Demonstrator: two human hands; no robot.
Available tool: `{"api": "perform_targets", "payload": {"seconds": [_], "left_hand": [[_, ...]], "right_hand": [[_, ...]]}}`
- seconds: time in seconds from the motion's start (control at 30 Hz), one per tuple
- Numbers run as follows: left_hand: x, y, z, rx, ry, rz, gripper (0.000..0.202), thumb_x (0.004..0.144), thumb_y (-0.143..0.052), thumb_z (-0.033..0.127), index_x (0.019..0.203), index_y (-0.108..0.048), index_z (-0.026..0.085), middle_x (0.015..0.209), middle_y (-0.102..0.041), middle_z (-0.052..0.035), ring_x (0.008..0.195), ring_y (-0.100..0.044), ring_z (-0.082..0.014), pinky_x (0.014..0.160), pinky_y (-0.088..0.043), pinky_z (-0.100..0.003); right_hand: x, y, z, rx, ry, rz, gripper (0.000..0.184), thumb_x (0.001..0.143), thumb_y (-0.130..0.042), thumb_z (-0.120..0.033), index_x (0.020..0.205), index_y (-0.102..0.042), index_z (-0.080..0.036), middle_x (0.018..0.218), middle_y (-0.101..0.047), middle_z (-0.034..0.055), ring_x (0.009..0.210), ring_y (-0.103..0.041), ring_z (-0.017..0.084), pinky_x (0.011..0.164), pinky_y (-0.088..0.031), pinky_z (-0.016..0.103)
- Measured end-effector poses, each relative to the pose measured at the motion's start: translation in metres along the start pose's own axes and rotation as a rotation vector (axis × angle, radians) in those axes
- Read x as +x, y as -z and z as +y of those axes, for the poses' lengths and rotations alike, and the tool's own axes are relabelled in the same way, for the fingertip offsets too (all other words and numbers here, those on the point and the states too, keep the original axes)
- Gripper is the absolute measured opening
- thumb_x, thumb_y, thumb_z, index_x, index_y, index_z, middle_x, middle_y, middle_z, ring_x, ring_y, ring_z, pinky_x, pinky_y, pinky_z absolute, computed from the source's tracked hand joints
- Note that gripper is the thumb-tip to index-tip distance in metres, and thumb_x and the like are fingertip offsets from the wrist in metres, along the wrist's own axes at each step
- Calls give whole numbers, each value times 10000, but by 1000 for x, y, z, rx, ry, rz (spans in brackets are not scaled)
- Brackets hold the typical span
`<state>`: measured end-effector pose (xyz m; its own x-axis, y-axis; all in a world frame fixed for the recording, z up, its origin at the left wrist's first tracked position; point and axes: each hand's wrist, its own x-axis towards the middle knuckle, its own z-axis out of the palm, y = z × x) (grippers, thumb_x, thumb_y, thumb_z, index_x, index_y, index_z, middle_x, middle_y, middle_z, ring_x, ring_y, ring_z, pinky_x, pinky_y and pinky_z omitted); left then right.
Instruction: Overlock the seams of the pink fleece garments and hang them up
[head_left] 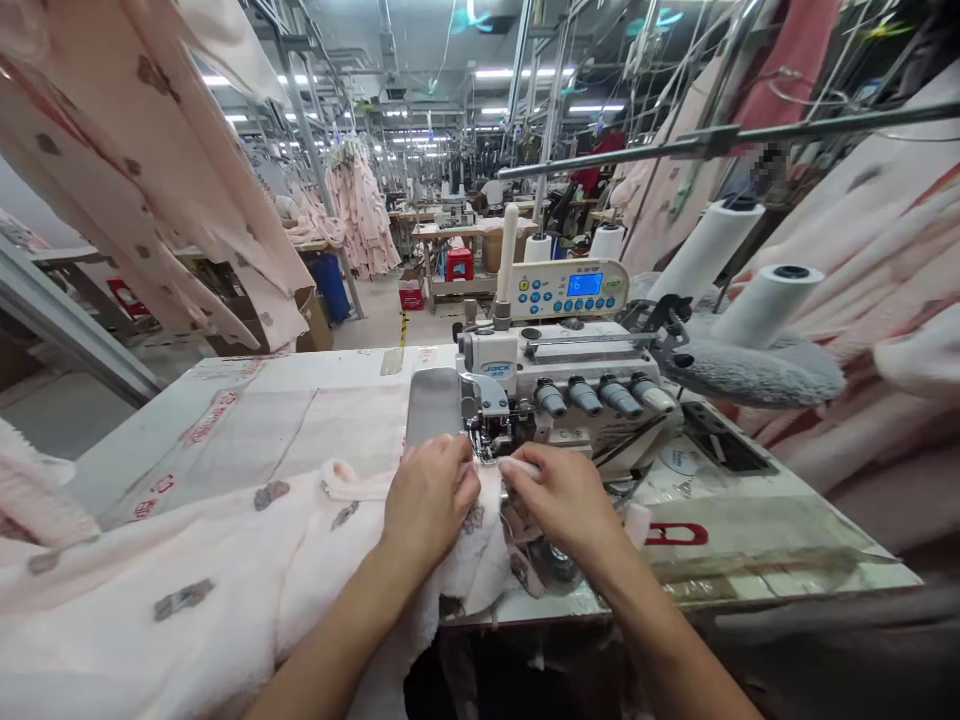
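A pale pink fleece garment [225,560] with grey patches lies across the sewing table [150,440] and over its front edge. My left hand [429,496] rests on the fabric just left of the presser foot, fingers curled and pressing the cloth down. My right hand [559,497] pinches the fabric edge right in front of the needle area of the white overlock sewing machine [570,385]. Both hands hold the same garment at the foot.
A control panel with a blue display [570,288] stands behind the machine. White rolls [765,300] and pink fleece pieces pile up at the right. More pink garments [150,180] hang at the upper left. Rows of other workstations run into the background.
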<state>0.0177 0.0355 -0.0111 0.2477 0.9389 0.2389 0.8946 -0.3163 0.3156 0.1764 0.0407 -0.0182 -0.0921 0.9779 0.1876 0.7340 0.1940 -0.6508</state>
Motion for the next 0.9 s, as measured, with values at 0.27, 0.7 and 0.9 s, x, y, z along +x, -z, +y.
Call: {"api": "perform_targets", "payload": {"seconds": [0.27, 0.7, 0.9], "left_hand": [[4, -4, -1, 23, -9, 20, 107, 863, -417, 176, 784, -481, 210, 804, -569, -16, 800, -529, -196, 720, -380, -313], [3, -3, 2, 91, 6, 13, 119, 866, -403, 180, 790, -489, 212, 791, -564, -12, 768, -525, -195, 696, -381, -311], [3, -8, 5, 199, 13, 2, 133, 881, -381, 175, 842, -507, 195, 852, -580, -39, 814, -530, -219, 719, -386, -345]], "right_hand": [[-4, -5, 1, 1, 49, 83, 275, 840, -458, -292, 672, -654, -197, 660, -679, 28, 605, -597, 164, 544, -346, 238], [-6, -8, 2, -69, 93, 93, 269, 864, -417, -283, 718, -629, -203, 697, -663, 23, 660, -607, 172, 583, -363, 242], [-6, -19, 5, -195, 119, 159, 258, 899, -407, -246, 768, -623, -193, 745, -665, 41, 721, -625, 199, 610, -361, 266]]}}
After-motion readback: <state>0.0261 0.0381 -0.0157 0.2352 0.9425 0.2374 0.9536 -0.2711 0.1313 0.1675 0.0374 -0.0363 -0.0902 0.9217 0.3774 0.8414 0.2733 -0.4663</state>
